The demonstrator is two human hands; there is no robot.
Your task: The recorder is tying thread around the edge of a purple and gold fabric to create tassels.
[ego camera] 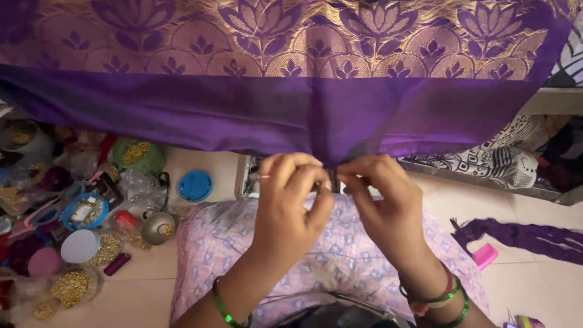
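Purple cloth: the purple cloth [285,115], with its gold-woven flower band along the top, hangs across the whole upper view; its plain lower edge drops to a small gathered point right above your lap.
Left hand: your left hand [291,200] has its grip pinched narrow on that gathered point of the hem, fingertips pressed together on the fabric.
Right hand: your right hand [379,200] meets it from the other side, its grip also pinched tight on the same bit of edge; the two hands touch.
Step in hand: you look to be working the threads at the hem, knotting or twisting a small bunch; whatever lies between your fingertips is too small to tell.
Next move: it seems to call for a steady pinch from one hand while the other works the strands, with the hem kept taut.
Blue lid: a round blue lid [195,186] lies on the floor below the cloth, just left of your left hand.
Round containers: further left of the cloth's point, a blue-rimmed tub [85,210], a white lid [79,246] and clear packets of gold beads [70,287] crowd together.
Purple tassels: a purple tassel bundle [522,235] lies on the floor well right of the hem, a pink piece [485,255] beside it.
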